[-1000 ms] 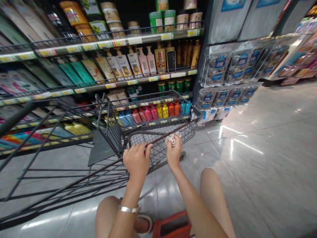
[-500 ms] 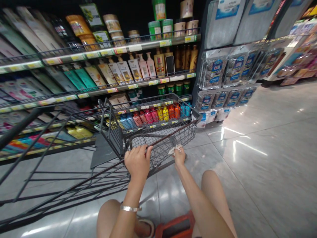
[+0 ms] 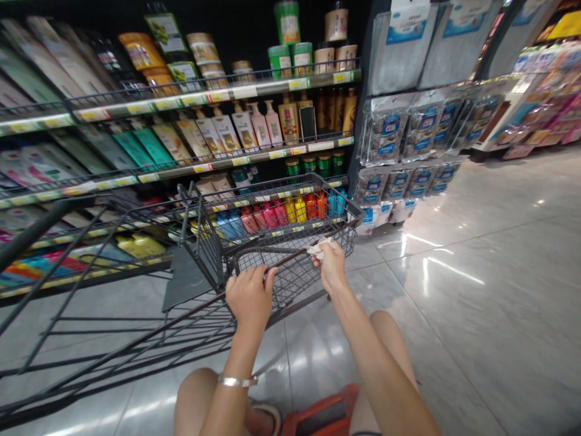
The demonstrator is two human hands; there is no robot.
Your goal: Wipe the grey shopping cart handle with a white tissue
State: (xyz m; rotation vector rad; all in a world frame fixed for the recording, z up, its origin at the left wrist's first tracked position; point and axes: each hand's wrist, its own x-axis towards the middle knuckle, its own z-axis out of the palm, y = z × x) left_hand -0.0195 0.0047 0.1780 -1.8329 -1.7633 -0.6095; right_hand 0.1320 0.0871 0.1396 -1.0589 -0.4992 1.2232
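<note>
A dark wire shopping cart [image 3: 290, 278] stands in front of me, its basket reaching away to the right. My left hand [image 3: 249, 297] is wrapped over the near top rim of the cart, fingers on the far side. Farther right along the same rim, my right hand [image 3: 330, 263] pinches a crumpled whitish cloth or tissue [image 3: 321, 247]. That cloth lies at the rim and seems to touch it. Through the wire mesh the basket shows no goods. The right fingertips are partly covered by the cloth.
Behind the cart runs a shelf [image 3: 236, 160] of bottles and jars. Packaged goods [image 3: 384, 136] hang on the shelf's end at right. An orange-red plastic stool [image 3: 318, 418] is beneath me, between my legs. Glossy grey tiled floor [image 3: 454, 290] spreads to the right.
My right hand has risen with the cloth from low beside the cart's side to its top rim. My left hand keeps its grip on the rim.
</note>
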